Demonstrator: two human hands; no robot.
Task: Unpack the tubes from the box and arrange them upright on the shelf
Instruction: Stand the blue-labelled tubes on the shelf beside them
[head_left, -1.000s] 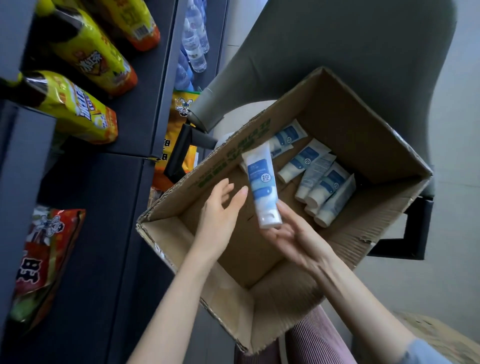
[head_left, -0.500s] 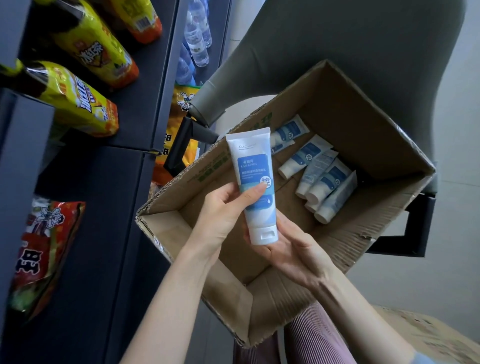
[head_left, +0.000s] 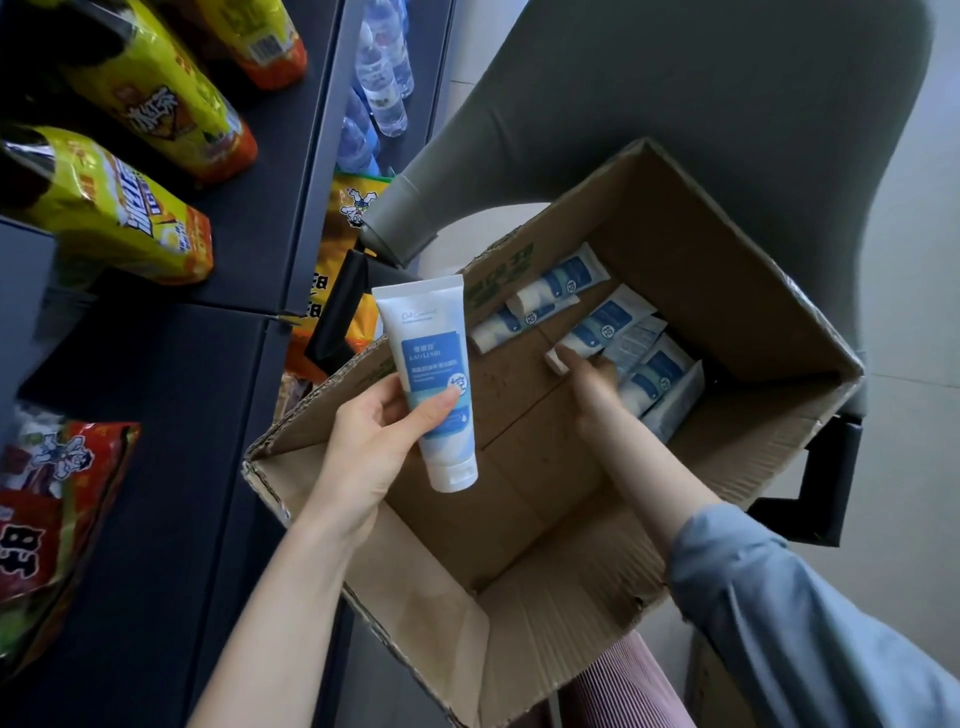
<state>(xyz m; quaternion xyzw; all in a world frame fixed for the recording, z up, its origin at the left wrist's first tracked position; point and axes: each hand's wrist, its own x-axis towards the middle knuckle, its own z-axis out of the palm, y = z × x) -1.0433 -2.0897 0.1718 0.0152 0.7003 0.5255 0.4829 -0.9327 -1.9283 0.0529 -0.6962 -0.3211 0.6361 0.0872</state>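
My left hand (head_left: 374, 441) grips a white and blue tube (head_left: 434, 384), cap end down, above the near left edge of the open cardboard box (head_left: 727, 291). My right hand (head_left: 592, 384) reaches down into the box, its fingertips touching the white cap of one of several tubes (head_left: 613, 332) lying flat in the far corner. Whether that hand grips a tube is hidden by the hand itself. The dark shelf (head_left: 156, 415) stands to the left.
The box rests on a grey chair (head_left: 675, 93) with a black armrest (head_left: 337, 312). Yellow snack bags (head_left: 130, 208) and a red bag (head_left: 47, 519) lie on the shelf boards. Water bottles (head_left: 384, 78) stand further back. A second carton (head_left: 711, 686) is at lower right.
The tube passed from my right hand into my left hand, which now holds it alone. My right hand let go and moved forward into the box to the lying tubes.
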